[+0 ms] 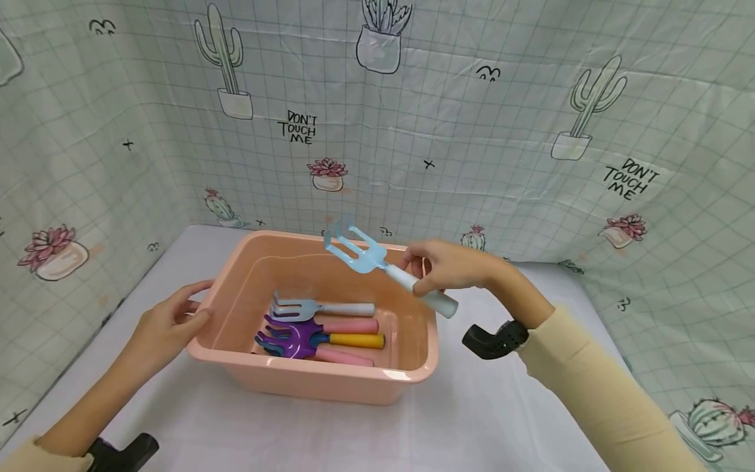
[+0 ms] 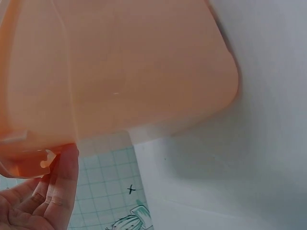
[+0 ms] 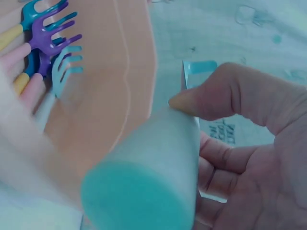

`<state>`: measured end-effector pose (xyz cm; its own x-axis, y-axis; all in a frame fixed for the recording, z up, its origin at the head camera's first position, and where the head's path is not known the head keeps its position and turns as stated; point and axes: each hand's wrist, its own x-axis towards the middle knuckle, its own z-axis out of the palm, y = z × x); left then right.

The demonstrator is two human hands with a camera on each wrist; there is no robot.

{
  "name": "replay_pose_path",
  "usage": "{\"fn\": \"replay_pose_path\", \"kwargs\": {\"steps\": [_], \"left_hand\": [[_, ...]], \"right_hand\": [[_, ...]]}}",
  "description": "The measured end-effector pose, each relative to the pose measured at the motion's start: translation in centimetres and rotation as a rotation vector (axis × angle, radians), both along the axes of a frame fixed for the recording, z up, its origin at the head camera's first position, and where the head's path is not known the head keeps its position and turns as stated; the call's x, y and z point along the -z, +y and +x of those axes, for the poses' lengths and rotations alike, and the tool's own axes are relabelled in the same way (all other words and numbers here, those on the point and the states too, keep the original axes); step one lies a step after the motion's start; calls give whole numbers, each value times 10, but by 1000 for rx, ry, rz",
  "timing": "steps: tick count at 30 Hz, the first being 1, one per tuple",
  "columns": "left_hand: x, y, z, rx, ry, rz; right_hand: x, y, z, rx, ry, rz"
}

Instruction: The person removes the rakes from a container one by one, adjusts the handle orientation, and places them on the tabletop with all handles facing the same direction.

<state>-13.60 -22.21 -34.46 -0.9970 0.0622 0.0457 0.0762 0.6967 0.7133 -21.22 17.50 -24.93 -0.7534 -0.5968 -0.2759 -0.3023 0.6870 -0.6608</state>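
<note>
A light-blue fork (image 1: 367,259) is held above the far right part of a peach basin (image 1: 318,388), its tines pointed left and its pale handle slanting down to the right. In the basin, a second light-blue fork with a white handle (image 1: 348,309) is seen on the far side; nearer, purple forks with pink handles (image 1: 350,326) and blue ones with yellow handles (image 1: 356,340) are overlapped. The raised handle is pinched between the right hand's (image 1: 451,265) thumb and fingers. The basin's left rim is gripped by the left hand (image 1: 168,324).

A flat white tabletop (image 1: 472,413) is bordered by pale, green-gridded fabric walls (image 1: 472,131) printed with potted cacti (image 1: 219,49) and black lettering (image 1: 299,128).
</note>
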Motion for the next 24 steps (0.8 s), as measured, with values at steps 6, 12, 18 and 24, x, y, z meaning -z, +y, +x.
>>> {"fn": "replay_pose_path", "kwargs": {"steps": [6,12,18,24], "left_hand": [[1,0,1,-7,8,0],[1,0,0,-16,5,-4],[1,-1,0,-11,3,-6],[2,0,-1,-4,9,-3]], "right_hand": [[8,34,16,117,21,-49],[20,60,30,264,-18,-112],[35,79,45,362,-7,-164],[55,89,56,484,7,-170]]}}
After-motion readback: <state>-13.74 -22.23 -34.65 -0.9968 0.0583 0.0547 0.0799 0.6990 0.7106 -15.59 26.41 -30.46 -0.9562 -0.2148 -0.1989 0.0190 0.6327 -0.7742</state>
